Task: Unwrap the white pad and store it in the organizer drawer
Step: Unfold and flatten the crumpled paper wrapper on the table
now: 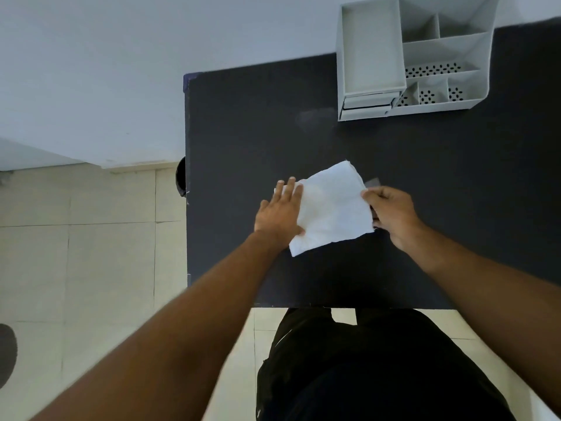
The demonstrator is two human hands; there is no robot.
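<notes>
A white pad (331,208) lies flat on the dark table (425,165), near its middle. My left hand (280,211) presses on the pad's left edge with straight fingers. My right hand (391,212) pinches the pad's right edge between thumb and curled fingers. A sliver of clear wrapper (372,182) shows just beyond that hand. The grey organizer (416,56) stands at the table's far right, its small drawer (368,103) at the front left looking shut.
The table's left edge (186,177) and near edge border a tiled floor (91,253). A white wall rises behind. My dark clothing (364,360) shows below the table's front edge. Bare tabletop lies between the pad and the organizer.
</notes>
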